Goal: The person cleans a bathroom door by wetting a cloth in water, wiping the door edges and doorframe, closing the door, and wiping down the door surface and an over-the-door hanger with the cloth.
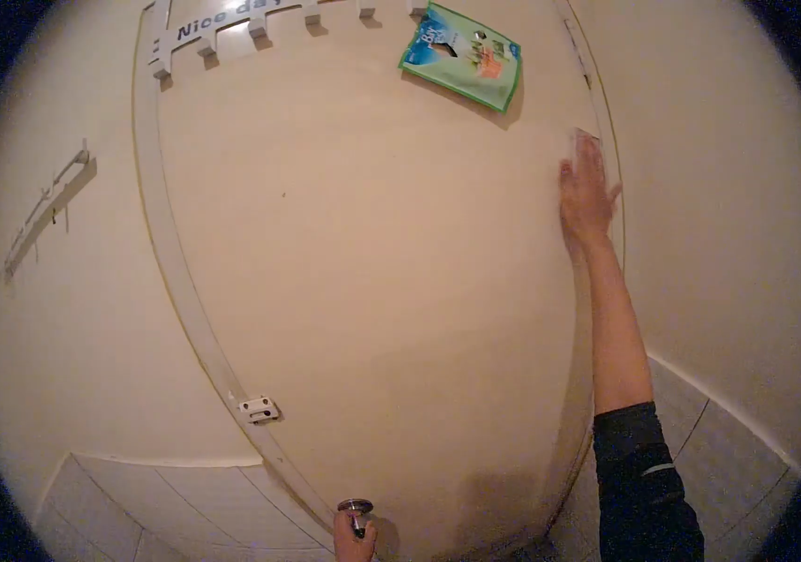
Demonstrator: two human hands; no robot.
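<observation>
On the right, my right hand point(588, 201) lies stretched against the cream door point(372, 244), close to the right-hand frame. A thin, pale wipe point(588, 139) shows at its fingertips, pressed to the surface; the hand is slightly blurred. At the bottom, my left hand point(355, 543) is closed around the door handle point(356, 507), which has a round, shiny metal top. Most of that hand is cut off by the lower edge of the view.
A white hook rack point(258, 26) reading "Nice day" crosses the door's top. From its right end hangs a green and blue packet point(464, 58). A white latch point(258, 409) sits on the left frame. Another rack point(49, 201) is on the left wall, above white tiles point(176, 501).
</observation>
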